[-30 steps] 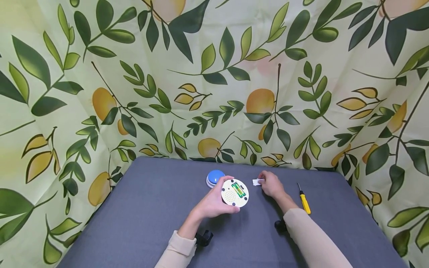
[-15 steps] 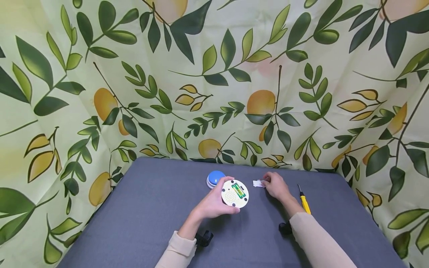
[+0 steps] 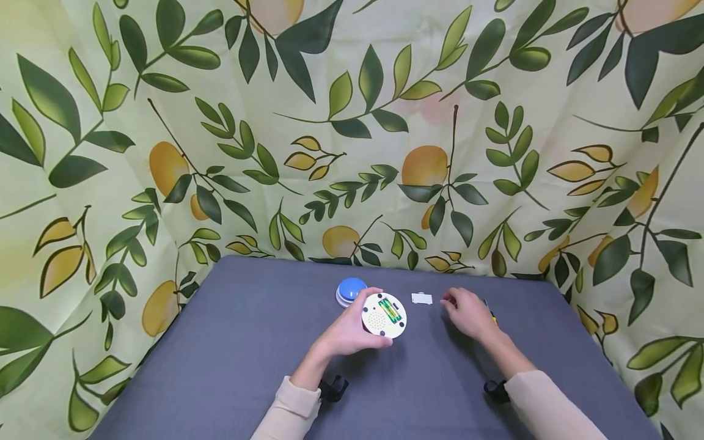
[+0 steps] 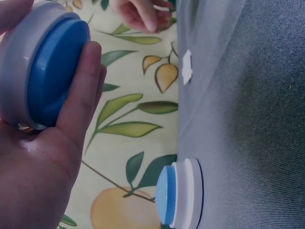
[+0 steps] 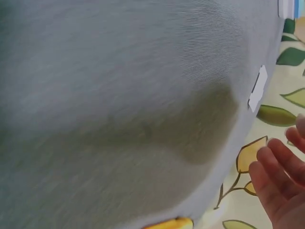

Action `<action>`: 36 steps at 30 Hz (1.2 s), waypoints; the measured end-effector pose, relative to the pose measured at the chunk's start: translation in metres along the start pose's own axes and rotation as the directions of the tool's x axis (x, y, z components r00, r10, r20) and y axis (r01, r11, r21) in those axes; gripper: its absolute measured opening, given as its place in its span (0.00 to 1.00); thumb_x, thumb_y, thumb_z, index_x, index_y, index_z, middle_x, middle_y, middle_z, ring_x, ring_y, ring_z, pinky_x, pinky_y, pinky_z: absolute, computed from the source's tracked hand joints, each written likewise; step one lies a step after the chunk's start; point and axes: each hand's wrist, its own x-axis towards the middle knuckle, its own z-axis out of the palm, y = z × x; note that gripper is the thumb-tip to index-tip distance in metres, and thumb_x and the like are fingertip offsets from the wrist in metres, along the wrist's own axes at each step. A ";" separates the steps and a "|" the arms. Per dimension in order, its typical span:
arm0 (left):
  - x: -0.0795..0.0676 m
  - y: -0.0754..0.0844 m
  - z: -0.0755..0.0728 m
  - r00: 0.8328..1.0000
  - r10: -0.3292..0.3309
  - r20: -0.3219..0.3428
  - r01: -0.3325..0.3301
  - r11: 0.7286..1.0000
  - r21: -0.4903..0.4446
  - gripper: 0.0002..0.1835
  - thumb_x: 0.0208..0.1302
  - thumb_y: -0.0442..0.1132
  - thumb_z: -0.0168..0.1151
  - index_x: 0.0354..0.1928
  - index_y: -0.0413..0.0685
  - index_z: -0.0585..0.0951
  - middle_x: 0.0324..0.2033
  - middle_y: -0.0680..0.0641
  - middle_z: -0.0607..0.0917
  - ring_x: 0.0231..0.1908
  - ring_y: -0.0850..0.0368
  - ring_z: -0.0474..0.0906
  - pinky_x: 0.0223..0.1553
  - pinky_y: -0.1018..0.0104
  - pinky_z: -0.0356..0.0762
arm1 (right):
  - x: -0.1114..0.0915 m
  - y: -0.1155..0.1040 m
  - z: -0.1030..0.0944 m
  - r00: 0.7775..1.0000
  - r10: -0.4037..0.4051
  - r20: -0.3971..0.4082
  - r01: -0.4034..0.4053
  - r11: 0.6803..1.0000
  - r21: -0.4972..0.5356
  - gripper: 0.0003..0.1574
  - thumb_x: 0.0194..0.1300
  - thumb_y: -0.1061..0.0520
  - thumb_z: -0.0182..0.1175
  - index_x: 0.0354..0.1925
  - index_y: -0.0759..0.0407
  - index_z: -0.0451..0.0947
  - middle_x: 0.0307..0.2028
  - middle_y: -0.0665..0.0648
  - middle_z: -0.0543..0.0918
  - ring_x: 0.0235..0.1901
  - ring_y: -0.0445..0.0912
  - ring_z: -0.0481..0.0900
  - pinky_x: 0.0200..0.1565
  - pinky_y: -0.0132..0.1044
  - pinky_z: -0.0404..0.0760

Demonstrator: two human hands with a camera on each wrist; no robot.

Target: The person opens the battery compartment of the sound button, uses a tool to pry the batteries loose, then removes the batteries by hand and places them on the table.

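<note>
My left hand (image 3: 352, 327) grips a round white push-button device (image 3: 376, 318) by its rim, its underside toward the head camera. Green-and-gold batteries (image 3: 390, 310) lie in its uncovered compartment. The left wrist view shows its blue dome (image 4: 55, 71) along the fingers. Flat on the table lies a small white battery cover (image 3: 421, 298). Just right of that cover, my right hand (image 3: 467, 313) hovers with loosely bent fingers and nothing in them. It hides most of a screwdriver, whose yellow handle (image 5: 169, 223) shows at the bottom of the right wrist view.
A second blue-topped button (image 3: 351, 290) stands on the grey cloth-covered table (image 3: 247, 342), behind my left hand. Patterned fabric (image 3: 352, 134) with leaves and fruit hangs at the back and sides.
My right hand has left the white cover on the table and moved right, over the screwdriver. The left hand still holds the push-button device in nearly the same place.
</note>
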 end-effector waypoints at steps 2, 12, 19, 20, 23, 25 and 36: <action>0.000 0.000 0.000 1.000 -0.003 -0.005 0.003 1.000 0.006 0.51 0.45 0.42 0.81 0.71 0.55 0.63 0.52 0.51 0.78 0.49 0.57 0.76 0.53 0.61 0.71 | -0.008 0.000 -0.003 1.000 -0.007 -0.018 0.006 1.000 -0.022 0.06 0.70 0.59 0.62 0.40 0.61 0.82 0.32 0.54 0.80 0.31 0.47 0.75 0.34 0.47 0.75; 0.000 0.002 0.000 1.000 -0.010 -0.001 0.010 1.000 0.000 0.52 0.45 0.41 0.81 0.73 0.49 0.62 0.52 0.50 0.77 0.49 0.57 0.75 0.53 0.60 0.70 | -0.039 0.009 -0.024 0.997 0.044 -0.056 -0.048 0.996 -0.069 0.06 0.69 0.59 0.63 0.39 0.63 0.82 0.31 0.55 0.79 0.29 0.47 0.75 0.30 0.45 0.75; 0.002 0.001 -0.001 1.000 -0.003 0.001 0.003 1.000 -0.013 0.51 0.45 0.42 0.81 0.72 0.52 0.63 0.52 0.50 0.78 0.50 0.57 0.75 0.54 0.60 0.70 | -0.052 0.028 -0.034 0.991 0.105 -0.088 -0.111 0.991 -0.076 0.08 0.68 0.58 0.64 0.38 0.64 0.81 0.32 0.58 0.81 0.29 0.50 0.77 0.30 0.50 0.76; 0.002 0.000 -0.001 1.000 -0.001 0.002 0.001 1.000 -0.014 0.51 0.45 0.42 0.81 0.72 0.52 0.63 0.52 0.50 0.78 0.50 0.57 0.75 0.54 0.60 0.70 | -0.053 0.031 -0.035 0.989 0.112 -0.093 -0.119 0.990 -0.078 0.09 0.67 0.58 0.64 0.37 0.65 0.81 0.32 0.58 0.81 0.29 0.50 0.77 0.31 0.50 0.76; 0.002 0.001 -0.001 1.000 0.001 0.004 -0.001 1.000 -0.011 0.51 0.46 0.42 0.80 0.72 0.50 0.62 0.52 0.49 0.78 0.50 0.56 0.75 0.54 0.60 0.71 | -0.057 0.040 -0.037 0.986 0.143 -0.084 -0.149 0.986 -0.072 0.10 0.68 0.57 0.63 0.37 0.66 0.80 0.29 0.57 0.80 0.27 0.49 0.75 0.28 0.48 0.74; 0.002 0.001 -0.001 1.000 0.000 0.005 0.000 1.000 -0.009 0.51 0.46 0.42 0.80 0.72 0.50 0.62 0.52 0.49 0.78 0.50 0.56 0.76 0.53 0.60 0.71 | -0.060 0.045 -0.038 0.983 0.168 -0.072 -0.173 0.982 -0.071 0.12 0.69 0.56 0.63 0.37 0.67 0.79 0.27 0.56 0.79 0.25 0.48 0.74 0.27 0.46 0.73; 0.000 0.001 0.002 1.000 -0.018 0.008 0.018 1.000 -0.005 0.52 0.45 0.42 0.82 0.73 0.53 0.62 0.52 0.50 0.78 0.50 0.57 0.75 0.54 0.59 0.70 | -0.067 0.057 -0.037 0.944 0.324 0.068 -0.321 0.946 -0.049 0.21 0.68 0.50 0.65 0.43 0.69 0.77 0.31 0.60 0.81 0.27 0.50 0.75 0.27 0.44 0.71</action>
